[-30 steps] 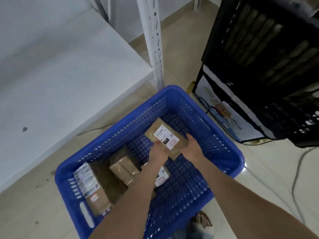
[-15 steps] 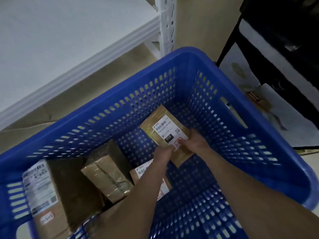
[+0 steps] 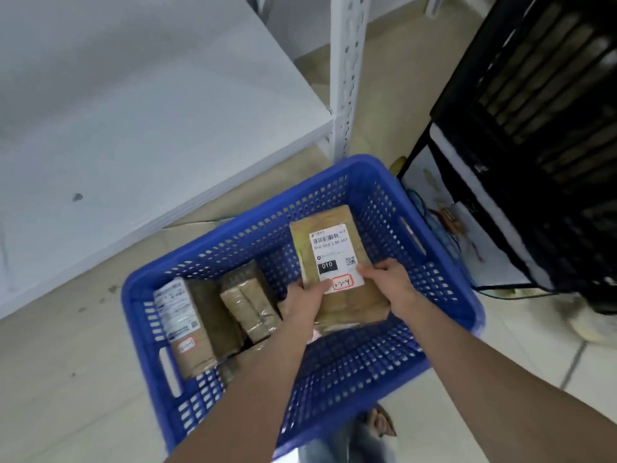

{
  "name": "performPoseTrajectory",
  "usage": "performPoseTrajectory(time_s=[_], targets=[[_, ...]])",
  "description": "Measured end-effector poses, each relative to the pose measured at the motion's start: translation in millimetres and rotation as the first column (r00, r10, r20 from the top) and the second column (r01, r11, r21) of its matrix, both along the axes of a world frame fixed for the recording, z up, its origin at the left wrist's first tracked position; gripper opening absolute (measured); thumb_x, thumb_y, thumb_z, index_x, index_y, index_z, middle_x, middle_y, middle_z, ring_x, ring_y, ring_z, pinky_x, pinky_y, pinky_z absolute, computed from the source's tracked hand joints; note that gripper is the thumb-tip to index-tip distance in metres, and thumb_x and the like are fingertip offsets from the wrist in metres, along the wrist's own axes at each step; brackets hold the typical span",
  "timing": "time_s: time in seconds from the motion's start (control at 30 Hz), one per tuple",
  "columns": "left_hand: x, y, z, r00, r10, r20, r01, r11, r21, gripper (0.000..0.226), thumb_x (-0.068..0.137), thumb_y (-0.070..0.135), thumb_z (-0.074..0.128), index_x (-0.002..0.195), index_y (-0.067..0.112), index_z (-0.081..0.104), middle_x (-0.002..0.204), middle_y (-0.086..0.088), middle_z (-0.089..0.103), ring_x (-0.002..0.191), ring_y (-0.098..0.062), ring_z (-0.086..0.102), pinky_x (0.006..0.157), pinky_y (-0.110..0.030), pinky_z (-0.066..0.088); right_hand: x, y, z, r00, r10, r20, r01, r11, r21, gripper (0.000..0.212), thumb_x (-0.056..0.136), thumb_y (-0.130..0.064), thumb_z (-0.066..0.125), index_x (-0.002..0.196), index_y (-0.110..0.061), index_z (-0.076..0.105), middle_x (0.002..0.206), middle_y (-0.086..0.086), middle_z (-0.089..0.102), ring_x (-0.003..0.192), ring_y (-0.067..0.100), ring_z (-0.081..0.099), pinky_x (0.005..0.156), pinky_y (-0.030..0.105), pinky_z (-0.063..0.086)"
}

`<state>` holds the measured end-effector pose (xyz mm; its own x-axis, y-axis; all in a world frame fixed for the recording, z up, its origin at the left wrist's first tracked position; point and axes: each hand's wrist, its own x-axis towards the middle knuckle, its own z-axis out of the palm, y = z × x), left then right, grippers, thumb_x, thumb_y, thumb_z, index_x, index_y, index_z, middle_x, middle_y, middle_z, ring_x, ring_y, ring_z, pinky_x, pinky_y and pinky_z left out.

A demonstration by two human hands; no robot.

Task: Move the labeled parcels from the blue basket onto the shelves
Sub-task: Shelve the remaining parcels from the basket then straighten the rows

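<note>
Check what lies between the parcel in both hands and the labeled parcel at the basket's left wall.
Head view: one tape-wrapped brown parcel lies there, left of the held parcel, close beside the left-wall parcel.

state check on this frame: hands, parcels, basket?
parcel labelled 010: held in both hands above the basket, label up
left hand: grips the parcel's near left edge, thumb on the label
right hand: grips the parcel's right edge
blue basket: on the floor, parcels inside
white-labelled parcel: lies at the basket's left end, label up, untouched
taped brown parcel: lies in the basket beside it, untouched
</note>
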<state>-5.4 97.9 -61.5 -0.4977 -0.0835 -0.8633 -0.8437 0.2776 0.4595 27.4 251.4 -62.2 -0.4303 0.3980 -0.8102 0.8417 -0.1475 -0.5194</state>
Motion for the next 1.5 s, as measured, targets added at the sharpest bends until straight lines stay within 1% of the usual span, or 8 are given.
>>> performPoseTrajectory(time_s=[0.17,0.33,0.47,0.57,0.7,0.83,1.03,1.5], targets=[[4.6,-29.0,135.8,0.997,0.035,0.063,-0.041,0.994,0.099,0.045,0.075,0.033,0.077,0.107,0.011,0.055,0.099,-0.006,0.066,0.088,-0.023,0.065,0.081,-0.034,0.053,1.7,-20.0,117.2,0.993,-0.117,-0.016,0.112,0.975,-0.189,0.051,0.075,-0.029,0.08,0.114,-0.002,0.061,0.094,0.01,0.068,0.085,0.024,0.064,0.071,0.033,0.051],[1.2,-51.6,255.9,0.998,0.016,-0.058,-0.006,0.988,0.156,0.089,0.052,0.049,0.087,0.121,0.012,0.045,0.111,-0.007,0.065,0.089,-0.023,0.069,0.071,-0.039,0.058,7.2,-44.5,233.3,0.992,-0.1,-0.075,0.073,0.949,-0.307,0.061,0.071,-0.043,0.079,0.119,-0.013,0.06,0.105,0.006,0.07,0.095,0.024,0.066,0.081,0.038,0.053],[0.2,-74.6,337.7,0.985,0.011,-0.171,0.019,0.984,0.177,0.057,0.076,0.027,0.077,0.121,0.014,0.045,0.103,-0.003,0.063,0.078,-0.015,0.064,0.051,-0.023,0.049,10.3,-52.3,299.4,0.988,-0.052,-0.147,0.001,0.946,-0.326,0.09,0.041,-0.064,0.085,0.117,-0.022,0.064,0.101,0.002,0.074,0.096,0.026,0.069,0.091,0.049,0.052],[8.2,-92.6,384.0,0.964,0.069,-0.255,-0.014,0.977,0.21,0.055,0.077,0.025,0.076,0.121,0.015,0.045,0.1,-0.002,0.065,0.078,-0.016,0.065,0.057,-0.027,0.052,12.2,-68.3,361.1,0.973,-0.012,-0.229,-0.081,0.916,-0.394,0.06,0.064,-0.053,0.08,0.112,-0.019,0.068,0.103,0.006,0.073,0.097,0.029,0.069,0.09,0.052,0.052],[21.6,-113.5,434.3,0.938,0.091,-0.335,-0.015,0.975,0.223,0.065,0.077,0.027,0.076,0.132,0.015,0.044,0.115,-0.007,0.065,0.092,-0.021,0.066,0.073,-0.034,0.056,17.7,-84.6,414.6,0.947,0.017,-0.321,-0.14,0.92,-0.367,0.079,0.051,-0.055,0.086,0.119,-0.022,0.062,0.105,0.003,0.073,0.099,0.028,0.068,0.089,0.051,0.053],[34.2,-132.7,478.5,0.907,0.098,-0.409,-0.011,0.978,0.209,0.063,0.079,0.03,0.073,0.134,0.017,0.045,0.118,-0.007,0.065,0.099,-0.025,0.066,0.089,-0.043,0.054,26.7,-106.6,460.0,0.926,0.014,-0.378,-0.157,0.923,-0.35,0.057,0.06,-0.045,0.084,0.11,-0.026,0.064,0.1,0.003,0.074,0.099,0.028,0.067,0.091,0.05,0.052],[49.3,-171.6,537.3,0.851,0.109,-0.513,-0.012,0.982,0.188,0.063,0.08,0.039,0.071,0.134,0.021,0.043,0.114,-0.004,0.066,0.09,-0.018,0.066,0.071,-0.035,0.056,25.3,-142.9,514.2,0.872,0.051,-0.486,-0.224,0.925,-0.305,0.06,0.063,-0.039,0.084,0.116,-0.024,0.06,0.103,0.004,0.072,0.101,0.027,0.065,0.092,0.051,0.051],[49.3,-340.8,604.9,0.773,0.111,-0.625,0.038,0.975,0.22,0.053,0.081,0.03,0.071,0.127,0.019,0.046,0.101,-0.001,0.067,0.093,-0.024,0.067,0.087,-0.047,0.055,33.7,-303.7,592.5,0.769,0.136,-0.625,-0.34,0.915,-0.219,0.051,0.079,-0.029,0.075,0.124,-0.024,0.051,0.108,0.004,0.068,0.098,0.023,0.063,0.07,0.038,0.051]])
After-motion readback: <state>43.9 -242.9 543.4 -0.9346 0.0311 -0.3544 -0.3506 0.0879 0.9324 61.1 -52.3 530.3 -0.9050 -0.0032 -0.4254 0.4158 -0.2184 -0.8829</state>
